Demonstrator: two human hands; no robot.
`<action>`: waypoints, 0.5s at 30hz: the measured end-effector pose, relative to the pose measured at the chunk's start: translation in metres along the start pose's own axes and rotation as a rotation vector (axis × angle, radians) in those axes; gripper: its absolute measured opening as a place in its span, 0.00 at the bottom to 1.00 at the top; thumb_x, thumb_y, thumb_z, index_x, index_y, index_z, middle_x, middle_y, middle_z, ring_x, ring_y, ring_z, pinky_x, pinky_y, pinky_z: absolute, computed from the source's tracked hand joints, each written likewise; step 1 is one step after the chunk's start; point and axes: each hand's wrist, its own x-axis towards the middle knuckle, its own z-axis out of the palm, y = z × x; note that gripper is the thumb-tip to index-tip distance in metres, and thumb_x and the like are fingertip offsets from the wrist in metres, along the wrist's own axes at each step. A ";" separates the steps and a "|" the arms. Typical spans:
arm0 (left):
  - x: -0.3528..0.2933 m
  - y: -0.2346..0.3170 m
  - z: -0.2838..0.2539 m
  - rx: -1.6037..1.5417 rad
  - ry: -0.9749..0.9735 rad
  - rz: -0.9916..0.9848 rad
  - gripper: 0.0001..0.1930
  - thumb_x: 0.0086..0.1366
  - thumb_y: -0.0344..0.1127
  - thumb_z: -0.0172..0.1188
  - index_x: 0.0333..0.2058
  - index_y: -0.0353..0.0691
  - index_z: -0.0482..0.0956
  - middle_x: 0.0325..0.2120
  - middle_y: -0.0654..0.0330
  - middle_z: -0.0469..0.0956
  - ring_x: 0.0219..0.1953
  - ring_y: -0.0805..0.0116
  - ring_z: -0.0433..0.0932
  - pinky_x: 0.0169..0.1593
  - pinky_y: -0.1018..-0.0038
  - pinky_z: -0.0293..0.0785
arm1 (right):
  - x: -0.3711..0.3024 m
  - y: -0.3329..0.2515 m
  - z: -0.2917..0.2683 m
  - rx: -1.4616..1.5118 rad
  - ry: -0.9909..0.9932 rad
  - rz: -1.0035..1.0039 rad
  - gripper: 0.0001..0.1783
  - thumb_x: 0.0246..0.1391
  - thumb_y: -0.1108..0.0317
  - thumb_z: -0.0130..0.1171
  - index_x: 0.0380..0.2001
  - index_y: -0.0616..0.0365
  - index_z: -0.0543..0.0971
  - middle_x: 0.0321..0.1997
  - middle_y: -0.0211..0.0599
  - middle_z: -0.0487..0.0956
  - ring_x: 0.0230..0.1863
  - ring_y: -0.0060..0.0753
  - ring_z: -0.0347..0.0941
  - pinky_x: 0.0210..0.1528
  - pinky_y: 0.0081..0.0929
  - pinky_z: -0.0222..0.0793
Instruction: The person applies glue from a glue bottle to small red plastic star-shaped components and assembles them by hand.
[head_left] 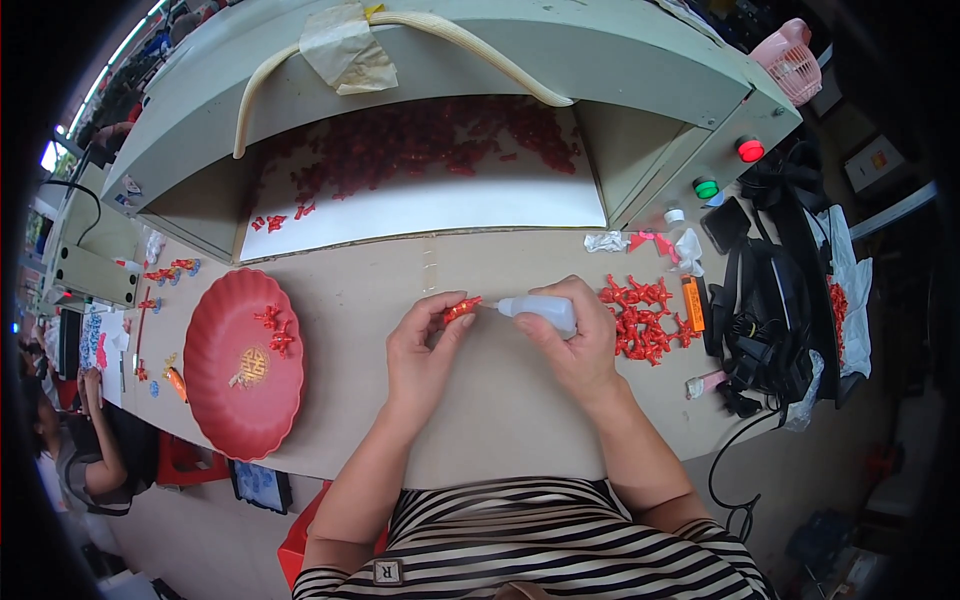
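Between the thumb and fingers of my left hand (418, 350) is a small red figure (461, 308) with gold marks. My right hand (582, 350) is wrapped round a translucent white squeeze bottle (541, 311) with a thin nozzle. The bottle lies nearly level, and its nozzle tip meets or almost meets the figure's right end. Just right of my right hand, several red figures (640, 325) lie close together on the table. To my left, a red scalloped tray (205, 380) holds a few red pieces (281, 338) and bears a gold emblem.
A grey-green cabinet (665, 180) stands across the far side, with many red pieces (400, 150) on its white floor. Its right side carries a red button (749, 149) and a green button (706, 188). A black bag (760, 310) lies at right. A co-worker (95, 455) sits far left.
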 end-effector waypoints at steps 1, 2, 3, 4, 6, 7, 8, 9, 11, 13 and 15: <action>0.000 0.000 0.000 0.001 0.001 -0.004 0.12 0.57 0.26 0.58 0.41 0.35 0.74 0.34 0.61 0.77 0.36 0.76 0.75 0.42 0.80 0.71 | 0.000 0.001 0.000 0.001 0.005 0.000 0.15 0.42 0.62 0.66 0.29 0.58 0.73 0.27 0.34 0.74 0.27 0.31 0.71 0.28 0.24 0.66; 0.000 0.001 -0.001 0.001 0.001 -0.004 0.12 0.57 0.26 0.58 0.41 0.35 0.74 0.34 0.61 0.77 0.36 0.76 0.75 0.42 0.80 0.71 | 0.000 0.001 0.000 0.001 0.005 0.000 0.15 0.42 0.62 0.66 0.29 0.58 0.73 0.27 0.34 0.74 0.27 0.31 0.71 0.28 0.24 0.66; 0.000 0.002 -0.001 0.008 -0.032 -0.028 0.12 0.58 0.24 0.56 0.42 0.34 0.72 0.36 0.60 0.76 0.38 0.74 0.74 0.44 0.79 0.70 | 0.000 0.001 0.000 0.010 0.006 0.002 0.15 0.42 0.62 0.66 0.29 0.58 0.73 0.27 0.34 0.74 0.27 0.31 0.71 0.28 0.24 0.66; 0.000 0.004 -0.002 0.014 -0.064 -0.052 0.12 0.59 0.23 0.53 0.43 0.33 0.70 0.37 0.58 0.75 0.41 0.73 0.74 0.47 0.77 0.69 | 0.000 0.000 0.000 0.019 0.007 0.003 0.15 0.42 0.62 0.66 0.29 0.58 0.73 0.27 0.34 0.74 0.27 0.31 0.71 0.28 0.24 0.65; -0.001 0.003 -0.002 0.020 -0.067 -0.052 0.12 0.59 0.23 0.53 0.43 0.33 0.70 0.37 0.58 0.75 0.40 0.73 0.74 0.47 0.77 0.69 | 0.000 0.001 0.001 0.014 0.000 -0.003 0.15 0.42 0.62 0.66 0.29 0.58 0.73 0.27 0.34 0.74 0.26 0.31 0.71 0.28 0.24 0.65; -0.001 0.003 -0.002 0.026 -0.070 -0.051 0.12 0.59 0.23 0.54 0.43 0.33 0.70 0.37 0.58 0.75 0.40 0.73 0.74 0.47 0.77 0.69 | 0.000 0.001 0.000 0.008 -0.007 -0.008 0.15 0.42 0.63 0.66 0.29 0.58 0.73 0.27 0.34 0.74 0.26 0.31 0.71 0.27 0.24 0.65; -0.001 0.003 -0.002 0.026 -0.070 -0.051 0.12 0.59 0.23 0.54 0.43 0.33 0.70 0.37 0.58 0.75 0.40 0.73 0.74 0.47 0.77 0.69 | 0.000 0.001 0.000 0.008 -0.007 -0.008 0.15 0.42 0.63 0.66 0.29 0.58 0.73 0.27 0.34 0.74 0.26 0.31 0.71 0.27 0.24 0.65; 0.000 0.004 -0.002 0.043 -0.073 -0.047 0.12 0.59 0.23 0.54 0.43 0.33 0.71 0.37 0.58 0.75 0.40 0.73 0.74 0.47 0.77 0.69 | 0.001 0.001 0.000 0.001 -0.009 -0.013 0.15 0.42 0.63 0.66 0.29 0.58 0.73 0.27 0.34 0.74 0.26 0.31 0.71 0.27 0.24 0.65; 0.000 0.005 -0.001 0.059 -0.076 -0.043 0.12 0.59 0.23 0.54 0.43 0.33 0.71 0.37 0.58 0.76 0.40 0.73 0.74 0.47 0.77 0.69 | 0.001 0.000 -0.001 -0.007 -0.013 -0.018 0.15 0.42 0.62 0.66 0.29 0.58 0.73 0.27 0.34 0.74 0.26 0.31 0.71 0.27 0.24 0.65; 0.000 0.004 -0.001 0.060 -0.077 -0.040 0.12 0.59 0.23 0.54 0.42 0.32 0.71 0.37 0.58 0.76 0.40 0.72 0.74 0.46 0.77 0.69 | 0.001 -0.001 -0.002 -0.034 -0.020 -0.023 0.15 0.42 0.62 0.66 0.28 0.58 0.73 0.27 0.35 0.74 0.26 0.32 0.71 0.27 0.24 0.65; -0.001 0.003 -0.001 0.067 -0.051 -0.020 0.12 0.58 0.25 0.56 0.42 0.34 0.72 0.35 0.59 0.77 0.38 0.74 0.75 0.44 0.79 0.70 | 0.001 -0.002 -0.002 -0.045 -0.015 -0.035 0.15 0.42 0.62 0.66 0.28 0.58 0.73 0.27 0.34 0.73 0.26 0.30 0.71 0.27 0.24 0.65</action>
